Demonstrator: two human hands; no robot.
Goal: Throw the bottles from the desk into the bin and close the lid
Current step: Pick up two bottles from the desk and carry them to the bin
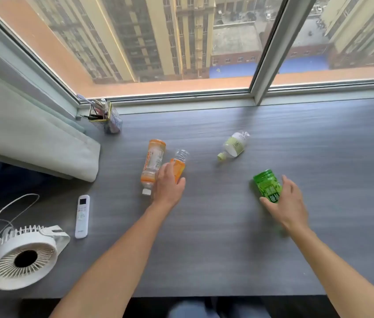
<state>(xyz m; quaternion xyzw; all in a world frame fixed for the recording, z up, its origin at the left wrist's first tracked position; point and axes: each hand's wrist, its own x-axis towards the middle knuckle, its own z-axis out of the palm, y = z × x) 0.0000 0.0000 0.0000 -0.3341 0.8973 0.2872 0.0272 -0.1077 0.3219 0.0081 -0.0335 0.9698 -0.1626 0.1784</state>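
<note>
Gripping green bottle (pixel 268 186) with right hand (pixel 288 204), left hand (pixel 169 185) on orange bottle (pixel 179 167)

A single wide-angle view from the person's head looks forward and steeply down onto a grey desk (pixel 227 237), close enough that both forearms reach in from the bottom edge of the frame. It faces a window (pixel 181 42) across the upper half, showing buildings far below. The desk's near edge runs along the bottom, and straight lines bow towards the frame's corners.
</note>
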